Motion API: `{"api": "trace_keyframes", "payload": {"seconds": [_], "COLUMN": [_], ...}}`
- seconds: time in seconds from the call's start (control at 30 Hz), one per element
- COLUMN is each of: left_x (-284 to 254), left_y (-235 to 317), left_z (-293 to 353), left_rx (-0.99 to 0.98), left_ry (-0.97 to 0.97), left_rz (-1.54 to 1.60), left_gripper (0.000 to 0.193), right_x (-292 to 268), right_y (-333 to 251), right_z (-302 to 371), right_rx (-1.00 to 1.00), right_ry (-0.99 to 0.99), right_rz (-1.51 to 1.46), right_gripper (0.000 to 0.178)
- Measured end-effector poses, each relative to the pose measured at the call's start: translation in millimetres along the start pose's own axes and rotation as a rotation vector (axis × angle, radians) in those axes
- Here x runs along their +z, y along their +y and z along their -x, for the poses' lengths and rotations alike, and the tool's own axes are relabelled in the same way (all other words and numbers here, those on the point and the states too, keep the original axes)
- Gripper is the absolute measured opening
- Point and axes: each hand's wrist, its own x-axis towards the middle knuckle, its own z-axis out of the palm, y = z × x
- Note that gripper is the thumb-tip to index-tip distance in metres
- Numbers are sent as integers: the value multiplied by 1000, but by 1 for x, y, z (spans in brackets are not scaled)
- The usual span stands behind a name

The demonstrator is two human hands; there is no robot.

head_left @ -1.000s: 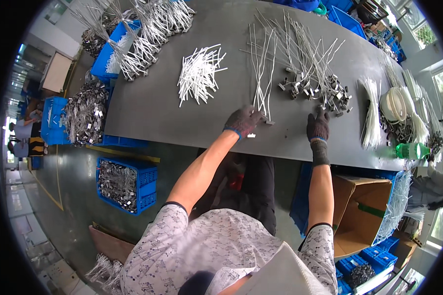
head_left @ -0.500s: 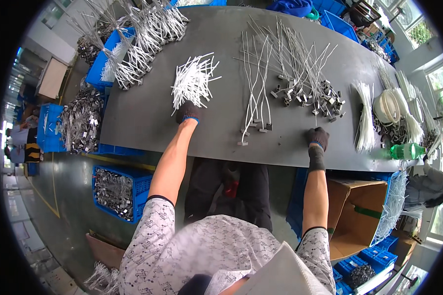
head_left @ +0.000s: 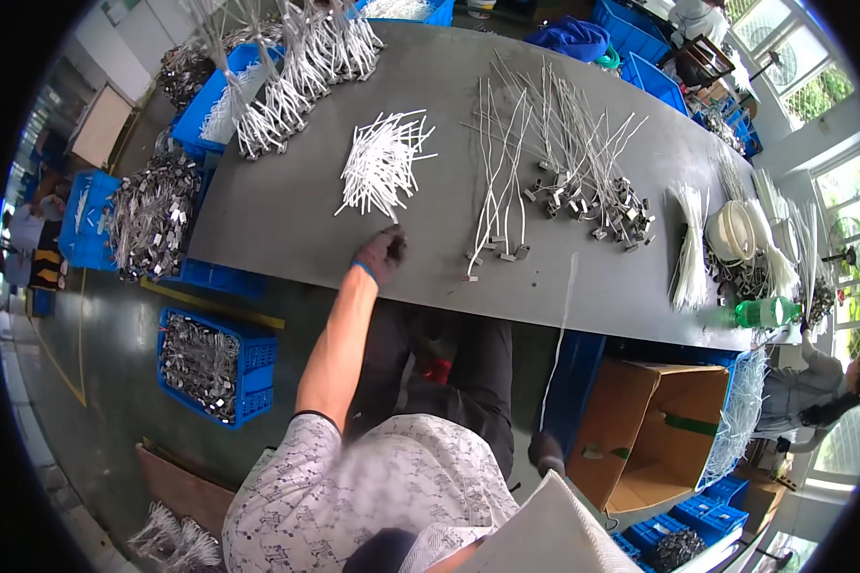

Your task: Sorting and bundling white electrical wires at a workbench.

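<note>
My left hand [head_left: 381, 255], in a dark glove, is over the table near its front edge. Its fingers are pinched around one end of a short white tube [head_left: 394, 219], just below a loose pile of such tubes [head_left: 383, 162]. Down beside my body, past the table edge, my gloved right hand [head_left: 547, 453] is closed on a long pale wire [head_left: 556, 358]. The wire stretches up from it across the edge onto the tabletop. Several wires with metal clips [head_left: 493, 245] lie in the middle, next to a larger heap of clipped wires [head_left: 597, 210].
Bundles of white-sleeved wires [head_left: 330, 53] stand at the grey table's [head_left: 287, 215] far left. On the right are a white wire bundle [head_left: 690, 248], a wire coil [head_left: 731, 232] and a green bottle [head_left: 766, 312]. A cardboard box [head_left: 655, 430] stands below. Another person [head_left: 812, 382] is at right.
My right hand has drawn back from the clip heap to my side, trailing a wire. My left hand has come off the tube pile toward me with a tube. The view has shifted slightly.
</note>
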Motion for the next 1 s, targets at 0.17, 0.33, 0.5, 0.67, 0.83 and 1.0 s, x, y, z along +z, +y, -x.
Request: {"api": "trace_keyframes", "payload": {"seconds": [0.17, 0.33, 0.5, 0.67, 0.83, 1.0], "left_x": [73, 177, 202, 194, 184, 177], "left_y": [-77, -120, -81, -75, -74, -91], "left_z": [25, 65, 95, 113, 124, 113], "left_rx": [-14, 131, 575, 747, 522, 555], "left_ry": [-293, -332, -184, -188, -352, -451], "left_rz": [23, 65, 76, -104, -377, -589], "left_gripper": [9, 12, 14, 8, 12, 16], "right_x": [17, -74, -105, -78, -57, -74], "right_y": [-9, -98, -98, -74, -60, -71], "right_z": [18, 17, 32, 35, 37, 46], "right_rx": [-289, -359, -271, -241, -241, -210], "right_ry": [255, 375, 229, 245, 254, 242], "right_rz": [-156, -182, 46, 30, -2, -39], "right_gripper": [22, 21, 19, 21, 23, 23]}}
